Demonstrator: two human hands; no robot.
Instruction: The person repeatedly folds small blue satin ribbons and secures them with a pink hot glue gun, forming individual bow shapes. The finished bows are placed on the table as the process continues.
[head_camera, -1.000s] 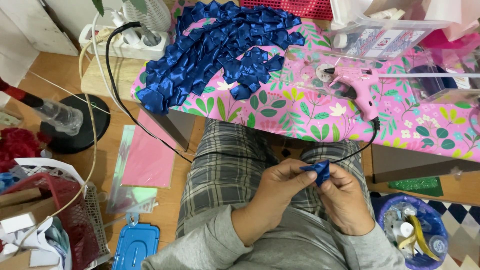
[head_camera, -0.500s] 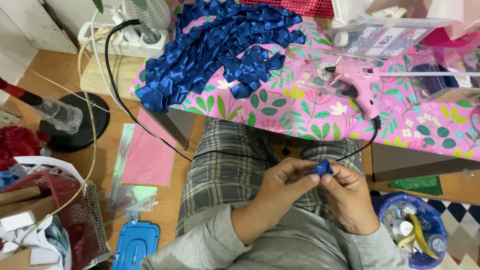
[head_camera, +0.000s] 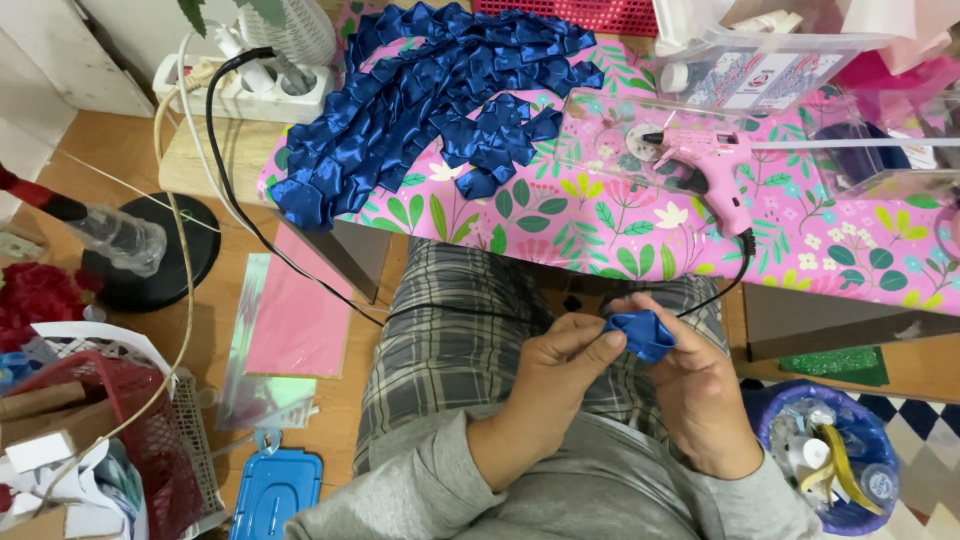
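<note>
- ribbon piece (head_camera: 642, 335): small folded bit of dark blue satin, held above the lap in front of the pink floral table (head_camera: 640, 225), between both hands. it sits well apart from the heap of finished blue pieces (head_camera: 430, 95) on the table top.
- position relative to fingers: folded piece lies between the thumb and fingertips of the left hand (head_camera: 545, 385) on 1 side and the thumb and forefinger of the right hand (head_camera: 700, 395) on the other. both touch it; most of the satin shows above the right thumb, the rest is hidden in the pinch.
- finger state: left fingers bent and pinched on the ribbon's left edge; right fingers curled and clamped on its right and underside. neither hand is released.
- risk 1, judged: satin looks slick, so the fold could spring open or slide out if either pinch loosens; dropped, it would land on the plaid lap or the floor.
- risk 2, judged: black cord (head_camera: 715, 300) of the pink glue gun (head_camera: 705, 165) hangs off the table edge just beside the right hand; a snagged wrist could drag the gun off the table.
- risk 3, judged: if the gun's nozzle is hot, a reach across for it with the ribbon still pinched could bring fingers near the tip. cannot tell from the view whether it is on.
- surroundings: power strip (head_camera: 265, 85) at far left of the table, pink sheet (head_camera: 300, 320) and blue box lid (head_camera: 275, 495) on the floor, blue bin (head_camera: 830, 455) at right.
</note>
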